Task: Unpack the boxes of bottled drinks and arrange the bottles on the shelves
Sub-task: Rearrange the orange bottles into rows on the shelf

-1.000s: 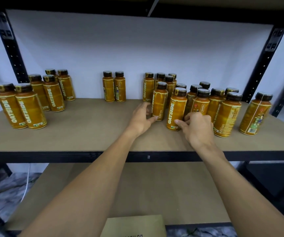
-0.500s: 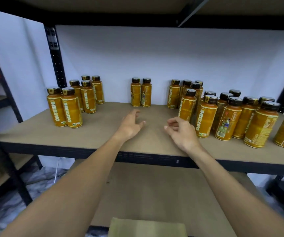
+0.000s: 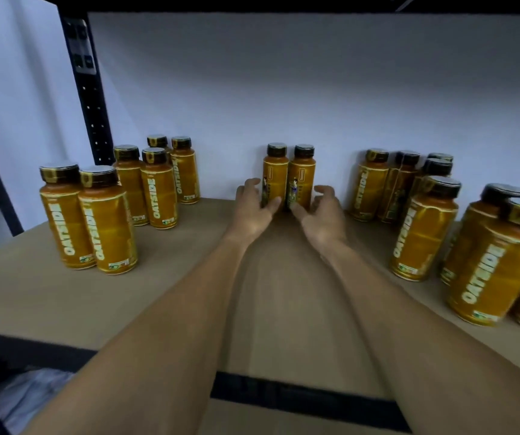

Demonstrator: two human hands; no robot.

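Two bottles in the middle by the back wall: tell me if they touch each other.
Touching. The head view shows the left middle bottle and the right middle bottle upright side by side, their bodies meeting with no gap.

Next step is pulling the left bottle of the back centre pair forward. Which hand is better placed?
Left. The left hand is beside that left bottle, thumb across its front; the right hand flanks the right bottle, on the pair's far side.

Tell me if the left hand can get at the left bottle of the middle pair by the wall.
Probably yes: the left hand is right beside that left bottle, thumb at its front, with nothing between them.
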